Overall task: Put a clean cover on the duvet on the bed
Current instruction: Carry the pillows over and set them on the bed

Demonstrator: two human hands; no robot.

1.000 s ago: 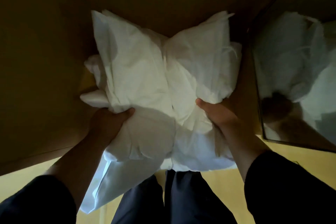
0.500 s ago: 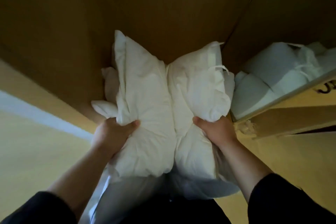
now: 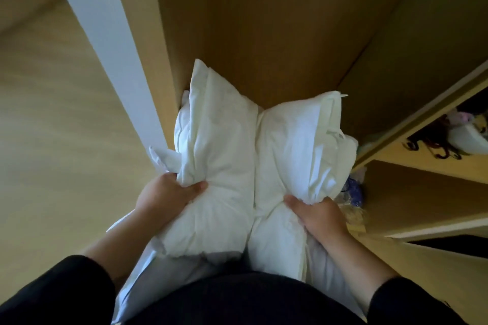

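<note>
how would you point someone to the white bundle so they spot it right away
Start at the tall wooden wardrobe filling the upper frame. Just below its open front, the white bundle is gripped by the left hand and right hand. It is the only large, puffy white folded bedding, creased down its middle.

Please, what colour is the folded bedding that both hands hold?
The folded bedding is plain white, with no pattern; the head view shows it.

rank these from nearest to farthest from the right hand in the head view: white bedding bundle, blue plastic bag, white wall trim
1. white bedding bundle: gripped by the right hand.
2. blue plastic bag: just right of that hand, on the shelf.
3. white wall trim: far across, upper left.
</note>
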